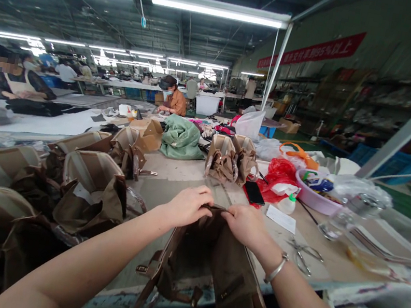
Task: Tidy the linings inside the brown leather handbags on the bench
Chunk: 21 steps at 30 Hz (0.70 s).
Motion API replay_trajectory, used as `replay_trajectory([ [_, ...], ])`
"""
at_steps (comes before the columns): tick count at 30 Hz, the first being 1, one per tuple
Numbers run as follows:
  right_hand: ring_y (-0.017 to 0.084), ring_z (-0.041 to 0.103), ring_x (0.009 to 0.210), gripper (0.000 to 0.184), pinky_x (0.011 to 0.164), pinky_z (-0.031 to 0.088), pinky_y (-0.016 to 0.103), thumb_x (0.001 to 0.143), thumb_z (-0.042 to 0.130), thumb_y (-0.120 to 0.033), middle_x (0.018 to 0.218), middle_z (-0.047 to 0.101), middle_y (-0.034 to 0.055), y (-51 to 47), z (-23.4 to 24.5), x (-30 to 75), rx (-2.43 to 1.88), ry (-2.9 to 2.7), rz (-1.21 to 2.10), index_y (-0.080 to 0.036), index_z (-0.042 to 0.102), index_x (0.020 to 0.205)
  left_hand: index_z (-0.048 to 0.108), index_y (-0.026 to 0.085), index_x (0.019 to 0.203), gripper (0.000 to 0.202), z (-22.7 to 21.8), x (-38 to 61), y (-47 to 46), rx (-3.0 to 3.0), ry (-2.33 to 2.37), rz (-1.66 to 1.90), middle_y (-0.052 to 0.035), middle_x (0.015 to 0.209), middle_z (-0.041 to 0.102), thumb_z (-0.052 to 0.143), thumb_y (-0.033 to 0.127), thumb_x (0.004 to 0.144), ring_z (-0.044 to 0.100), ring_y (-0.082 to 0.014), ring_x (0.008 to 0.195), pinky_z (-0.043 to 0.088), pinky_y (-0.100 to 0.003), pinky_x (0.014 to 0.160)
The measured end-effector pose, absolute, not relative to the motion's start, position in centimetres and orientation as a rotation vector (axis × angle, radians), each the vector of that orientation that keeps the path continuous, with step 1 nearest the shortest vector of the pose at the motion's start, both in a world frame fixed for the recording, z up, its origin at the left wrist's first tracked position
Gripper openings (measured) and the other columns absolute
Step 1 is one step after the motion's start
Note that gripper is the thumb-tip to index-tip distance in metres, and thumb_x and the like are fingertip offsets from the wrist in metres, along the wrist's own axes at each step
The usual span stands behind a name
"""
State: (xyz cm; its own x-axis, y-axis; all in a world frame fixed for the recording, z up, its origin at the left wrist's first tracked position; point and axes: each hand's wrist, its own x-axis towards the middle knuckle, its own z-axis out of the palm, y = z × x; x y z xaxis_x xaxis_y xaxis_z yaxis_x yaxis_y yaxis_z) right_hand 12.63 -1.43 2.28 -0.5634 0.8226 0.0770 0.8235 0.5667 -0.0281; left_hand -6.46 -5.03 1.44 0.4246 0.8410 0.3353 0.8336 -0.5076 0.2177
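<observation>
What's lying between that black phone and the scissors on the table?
A white slip of paper lies between the black phone and the scissors, as the head view shows.

Tube lights (pixel 213 12) glaring overhead; roof (pixel 95 14) dim; edges stretched, soft.

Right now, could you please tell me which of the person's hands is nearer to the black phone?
Right: the right hand holds the brown bag just this side of the black phone; the left hand holds it too, farther off to the phone's left.
</observation>
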Motion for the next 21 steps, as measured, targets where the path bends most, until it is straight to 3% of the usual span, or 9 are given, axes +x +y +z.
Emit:
replay_trajectory([
  [12,0.017,0.06,0.075,0.039,0.063,0.036,0.025,0.086,0.037,-0.041,0.081,0.068,0.0077,-1.5,2.0,12.8,-1.424,-2.717,-0.022,-0.019,0.067,0.074,0.058,0.017,0.073,0.015,0.4,-5.9,-4.1,2.582,1.616,0.722,-0.0011,0.076,0.059,0.052,0.027,0.081,0.056,-0.0134,0.074,0.043,-0.023,0.068],
  [21,0.017,0.06,0.071,0.043,0.059,0.034,0.025,0.085,0.038,-0.049,0.077,0.068,0.0064,-1.1,1.8,13.6,-1.402,-2.703,-0.014,-0.021,0.067,0.072,0.056,0.017,0.075,0.02,0.6,-4.7,-4.3,2.589,1.866,0.563,-0.0034,0.078,0.059,0.045,0.031,0.084,0.057,-0.0166,0.073,0.043,-0.027,0.066],
])
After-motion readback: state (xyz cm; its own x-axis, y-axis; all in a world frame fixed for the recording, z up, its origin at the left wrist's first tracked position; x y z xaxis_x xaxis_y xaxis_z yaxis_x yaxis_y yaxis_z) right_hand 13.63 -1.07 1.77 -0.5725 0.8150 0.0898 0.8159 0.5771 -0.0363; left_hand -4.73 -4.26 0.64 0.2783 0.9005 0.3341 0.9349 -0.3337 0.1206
